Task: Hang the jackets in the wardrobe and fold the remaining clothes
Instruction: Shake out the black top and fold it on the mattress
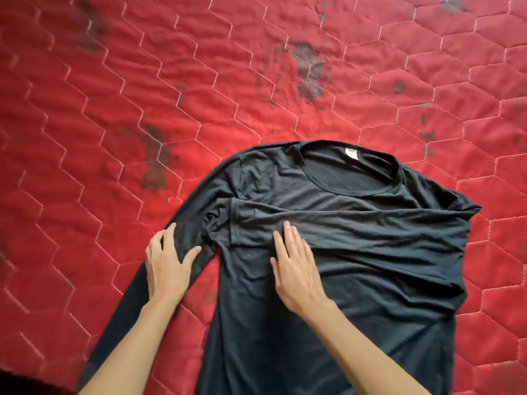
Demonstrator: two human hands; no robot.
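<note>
Black shirt (356, 266) lies on the red quilt (142, 95), collar at 12 o'clock. Both palms flat, gripping nothing: right hand (296, 272) pins the folded sleeve (313, 220), left hand (168, 266) presses the loose sleeve (196, 209) at 8 o'clock. Sweep creases outward before folding.

The shirt (356, 252) is thin, soft knit cloth, dark grey-black and matt, lying in fine creases, with a small white cloth label (351, 153) inside the neckband. Under it the bed cover (199, 81) is red quilted fabric with a faint satin sheen, puckered between pale-stitched hexagons and marked by dull, dark worn blotches (309, 72).
</note>
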